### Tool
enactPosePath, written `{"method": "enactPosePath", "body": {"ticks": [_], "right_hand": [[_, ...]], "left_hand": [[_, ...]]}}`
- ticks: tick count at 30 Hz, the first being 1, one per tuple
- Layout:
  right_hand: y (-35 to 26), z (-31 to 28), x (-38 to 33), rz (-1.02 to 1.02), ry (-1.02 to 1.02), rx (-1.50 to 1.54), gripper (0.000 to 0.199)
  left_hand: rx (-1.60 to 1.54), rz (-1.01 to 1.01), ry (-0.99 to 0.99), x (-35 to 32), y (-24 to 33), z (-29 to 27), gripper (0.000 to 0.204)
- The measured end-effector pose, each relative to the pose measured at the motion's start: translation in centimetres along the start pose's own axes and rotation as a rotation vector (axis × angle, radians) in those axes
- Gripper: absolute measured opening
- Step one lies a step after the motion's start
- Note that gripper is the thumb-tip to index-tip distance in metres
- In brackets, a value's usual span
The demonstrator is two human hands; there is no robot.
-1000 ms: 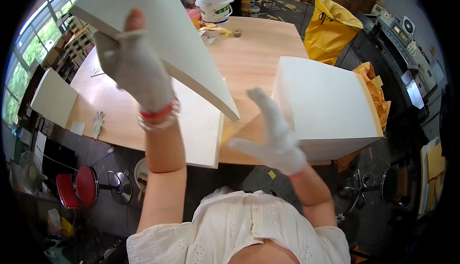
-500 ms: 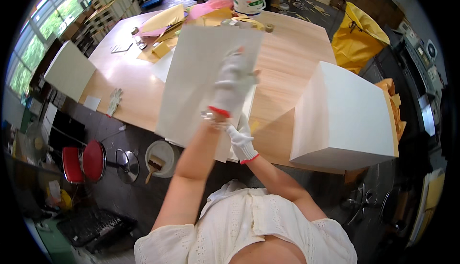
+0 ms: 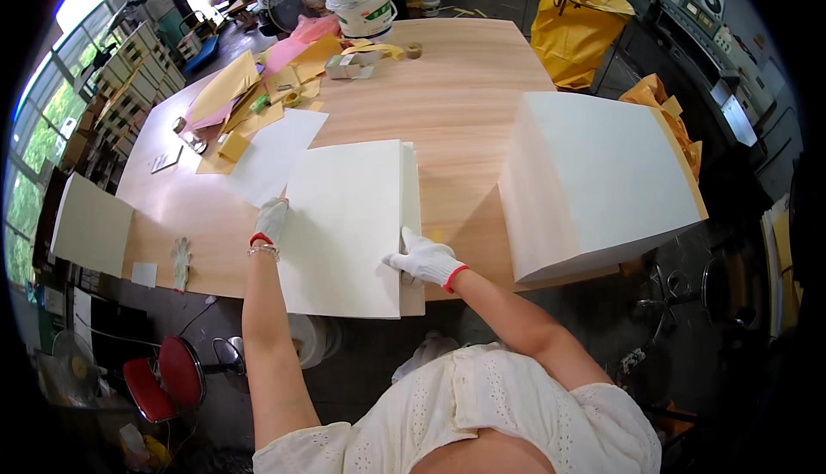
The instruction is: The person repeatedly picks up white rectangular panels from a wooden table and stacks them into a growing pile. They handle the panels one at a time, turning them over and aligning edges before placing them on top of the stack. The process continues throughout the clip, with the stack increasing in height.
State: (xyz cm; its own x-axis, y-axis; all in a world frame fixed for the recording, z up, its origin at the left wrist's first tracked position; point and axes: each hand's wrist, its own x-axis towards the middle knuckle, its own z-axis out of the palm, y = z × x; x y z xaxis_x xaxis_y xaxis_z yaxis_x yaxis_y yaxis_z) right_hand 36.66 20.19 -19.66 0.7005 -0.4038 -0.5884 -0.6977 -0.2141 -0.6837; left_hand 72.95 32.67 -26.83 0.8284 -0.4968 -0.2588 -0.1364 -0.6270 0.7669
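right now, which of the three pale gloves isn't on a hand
The glove lying on the table, right of the white card; the left hand and right hand wear the others.

Wears wht knit gloves (image 3: 426, 261) w/ red cuffs (image 3: 456, 278), L-side bracelets (image 3: 264, 251), cream short-slv. eyelet blouse (image 3: 516, 397) w/ front placket (image 3: 465, 392).

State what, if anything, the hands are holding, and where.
The left hand is at the left edge of the upper white board, the right hand at its right edge; whether either grips it or only steadies it cannot be told.
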Motion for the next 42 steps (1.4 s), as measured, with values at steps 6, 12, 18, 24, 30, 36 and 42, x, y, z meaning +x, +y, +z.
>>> {"method": "enactPosePath", "body": {"ticks": [6,12,18,24,30,36,42], "right_hand": [[0.4,0.0,0.1,-0.025,0.108,-0.191,0.058],[0.3,0.2,0.0,-0.082,0.115,-0.22,0.058],[1.5,1.9,1.3,-0.065,0.325,-0.2,0.055],[3.2,1.9,2.3,-0.212,0.208,0.296,0.06],[3.7,4.0,-4.4,-0.498,0.113,-0.052,0.086],[5.2,7.3,-4.1,-0.6,0.323,-0.405,0.067],[6.2,8.0,-3.5,-0.666,0.4,-0.339,0.069]], "left_hand": [[0.085,-0.013,0.024,-2.2,3.0,0.7,0.029],[0.138,0.022,-0.039,-1.7,2.2,0.7,0.046],[0.174,0.259,-0.032,-4.4,4.8,0.3,0.04],[0.378,0.313,-0.064,-5.9,0.8,-2.8,0.047],[0.181,0.3,-0.278,-18.9,-8.4,-8.5,0.041],[-0.146,0.437,0.061,-21.0,-11.3,-4.1,0.041],[0.041,0.638,0.143,-19.5,-13.4,-3.1,0.04]]}}
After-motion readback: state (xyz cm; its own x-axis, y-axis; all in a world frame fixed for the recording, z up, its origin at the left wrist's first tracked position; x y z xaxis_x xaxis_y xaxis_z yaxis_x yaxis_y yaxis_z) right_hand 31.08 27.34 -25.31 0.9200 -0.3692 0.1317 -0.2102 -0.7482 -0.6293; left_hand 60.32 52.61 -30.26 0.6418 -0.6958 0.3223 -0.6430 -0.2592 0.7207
